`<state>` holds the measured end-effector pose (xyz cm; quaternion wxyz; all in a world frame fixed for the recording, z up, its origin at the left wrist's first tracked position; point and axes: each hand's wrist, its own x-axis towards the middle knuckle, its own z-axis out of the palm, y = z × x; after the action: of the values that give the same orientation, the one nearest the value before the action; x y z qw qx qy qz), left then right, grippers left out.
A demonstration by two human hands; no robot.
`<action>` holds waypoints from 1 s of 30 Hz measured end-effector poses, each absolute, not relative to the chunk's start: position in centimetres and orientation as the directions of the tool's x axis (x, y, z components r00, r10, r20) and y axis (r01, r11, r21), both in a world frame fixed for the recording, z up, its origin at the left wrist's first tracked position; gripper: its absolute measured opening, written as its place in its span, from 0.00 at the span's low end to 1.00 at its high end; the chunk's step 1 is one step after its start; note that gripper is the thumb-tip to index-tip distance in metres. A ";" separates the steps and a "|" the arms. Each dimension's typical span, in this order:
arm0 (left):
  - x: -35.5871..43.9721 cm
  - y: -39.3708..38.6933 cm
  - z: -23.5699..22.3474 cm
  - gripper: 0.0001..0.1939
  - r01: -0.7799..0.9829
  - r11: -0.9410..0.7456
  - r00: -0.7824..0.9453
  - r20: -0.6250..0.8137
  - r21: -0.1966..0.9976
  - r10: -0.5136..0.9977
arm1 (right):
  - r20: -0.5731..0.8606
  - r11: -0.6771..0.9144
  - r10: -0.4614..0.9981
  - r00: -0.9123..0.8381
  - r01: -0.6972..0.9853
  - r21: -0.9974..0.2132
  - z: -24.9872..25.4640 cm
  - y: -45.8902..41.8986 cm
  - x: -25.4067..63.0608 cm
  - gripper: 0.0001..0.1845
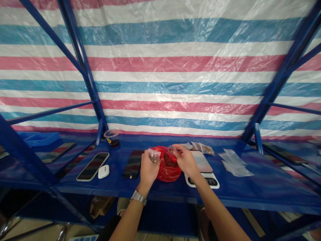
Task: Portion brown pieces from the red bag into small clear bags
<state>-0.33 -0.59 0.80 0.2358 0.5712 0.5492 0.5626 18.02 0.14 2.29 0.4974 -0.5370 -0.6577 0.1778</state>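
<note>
My left hand (148,169), with a metal watch on its wrist, is closed on a small clear plastic bag (154,154) that has some dark bits in it. Just right of it sits an open red plastic bag (168,172) holding dark brown loose bits (170,161). Over the far right rim of the red bag, my right hand (185,160) has its fingers pinched together. Something small and clear shows at those fingertips, too small to name. A white kitchen scale (202,164) stands right of the red bag, partly behind my right forearm.
Several filled small bags (206,149) lie behind the scale, and flat clear bags (234,162) to its right. On the left are a phone (93,166), a white earbud case (103,171), a dark phone-like slab (132,164) and a plastic cup (112,138). Blue frame posts (87,75) flank the blue table (271,187).
</note>
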 end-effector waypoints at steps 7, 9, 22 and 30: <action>-0.2 -1.4 0.8 0.13 0.615 -0.357 -0.036 0.477 0.703 0.878 | 0.614 0.547 0.779 -0.129 0.619 -0.564 4.3 -1.7 16.2 0.20; -0.2 -1.4 0.8 0.13 0.637 -0.396 0.028 0.494 0.661 0.869 | 0.615 0.571 0.765 -0.191 0.643 -0.510 4.7 -2.1 16.0 0.21; -0.4 -1.4 0.6 0.12 0.633 -0.418 0.067 0.492 0.651 0.868 | 0.643 0.665 0.698 -0.317 0.621 -0.416 4.5 -2.6 15.6 0.27; -0.2 -0.9 0.2 0.12 0.584 -0.398 -0.034 0.511 0.707 0.859 | 0.667 0.581 0.741 -0.079 0.574 -0.577 4.0 -1.5 16.1 0.20</action>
<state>-0.23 -0.94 0.16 0.1412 0.6806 0.5300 0.4857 16.12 -1.46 4.04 0.5077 -0.4505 -0.7298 0.0819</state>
